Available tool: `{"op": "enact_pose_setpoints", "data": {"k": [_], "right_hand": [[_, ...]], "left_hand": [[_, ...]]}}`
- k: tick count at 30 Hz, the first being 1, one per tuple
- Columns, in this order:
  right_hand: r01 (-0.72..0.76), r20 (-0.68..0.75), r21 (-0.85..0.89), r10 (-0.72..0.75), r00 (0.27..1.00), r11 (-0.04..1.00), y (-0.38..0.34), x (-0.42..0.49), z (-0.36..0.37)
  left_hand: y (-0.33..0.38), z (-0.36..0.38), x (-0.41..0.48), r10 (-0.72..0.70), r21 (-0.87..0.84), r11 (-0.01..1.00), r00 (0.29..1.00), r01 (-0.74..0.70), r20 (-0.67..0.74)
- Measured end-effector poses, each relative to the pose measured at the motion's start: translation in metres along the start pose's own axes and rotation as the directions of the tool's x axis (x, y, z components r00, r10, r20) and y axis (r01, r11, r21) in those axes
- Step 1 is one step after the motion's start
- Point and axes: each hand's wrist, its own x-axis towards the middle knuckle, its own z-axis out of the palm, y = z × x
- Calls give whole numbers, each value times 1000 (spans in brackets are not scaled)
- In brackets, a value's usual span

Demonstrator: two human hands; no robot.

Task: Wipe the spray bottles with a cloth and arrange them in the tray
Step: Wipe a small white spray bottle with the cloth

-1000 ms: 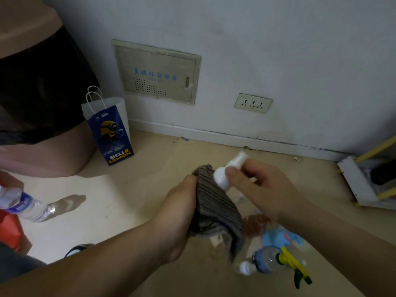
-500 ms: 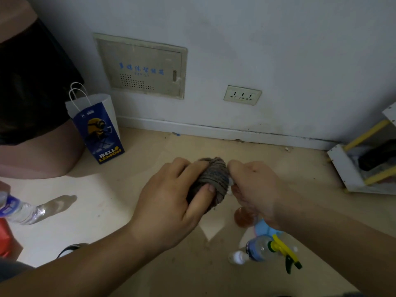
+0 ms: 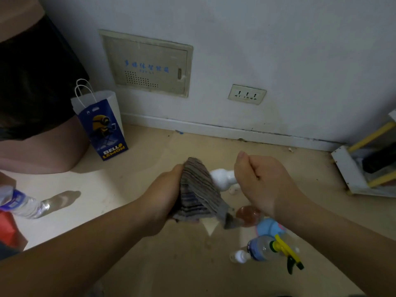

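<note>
Progress early | left hand [image 3: 165, 202] clenched cloth [image 3: 199, 189] against white bottle [image 3: 222, 179] gripped by right hand [image 3: 261, 183] | other bottles [image 3: 263, 247] lay at 5 o'clock, seemingly unwiped | tray unseen

Dim, soft, wide-angle edge distortion

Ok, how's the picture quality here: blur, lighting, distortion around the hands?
Head view: dim room, one bright floor patch at left; wide-angle distortion skews the wall panel; the cloth in the left hand and white bottle in the right hand look soft; floor bottles at lower right blurrier.
</note>
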Motion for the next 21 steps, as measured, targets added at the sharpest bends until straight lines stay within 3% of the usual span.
{"op": "enact_pose_setpoints", "data": {"k": [1, 3, 6, 8, 10, 11, 13, 14, 17, 19, 21], "right_hand": [[15, 15, -5, -15, 1000, 1000, 2, 0, 1], [-46, 87, 11, 45, 995, 999, 3, 1, 3], [-394, 291, 114, 348, 891, 912, -2, 3, 0], [-545, 387, 176, 452, 804, 820, -1, 3, -1], [-579, 369, 283, 471, 801, 764, 0, 2, 0], [-570, 337, 331, 470, 816, 752, 0, 1, 1], [-477, 232, 290, 422, 876, 830, -2, -2, 3], [-405, 190, 224, 368, 910, 886, -4, -4, 5], [-232, 164, 99, 214, 963, 968, -12, -9, 10], [-172, 158, 60, 161, 974, 983, -14, -10, 10], [-116, 136, 72, 106, 985, 991, -12, -9, 8]], "left_hand": [[1, 1, -4, -71, -97, 992, 995, 78, 69], [0, 3, -3, -49, -97, 994, 998, 53, 43], [-1, 1, 1, 237, 209, 957, 956, -199, -175], [-1, 1, -2, 512, 429, 803, 847, -414, -142], [-2, -2, -8, 688, 620, 568, 725, -541, 2], [-2, -4, -9, 742, 741, 402, 666, -539, 82], [-1, -6, -11, 786, 878, 78, 571, -473, 238], [-3, -3, -12, 787, 889, -15, 543, -457, 293], [-13, 6, -16, 773, 852, -96, 501, -514, 389], [-17, 7, -16, 769, 826, -82, 492, -558, 409], [-14, 2, -10, 750, 826, 1, 548, -563, 372]]}}
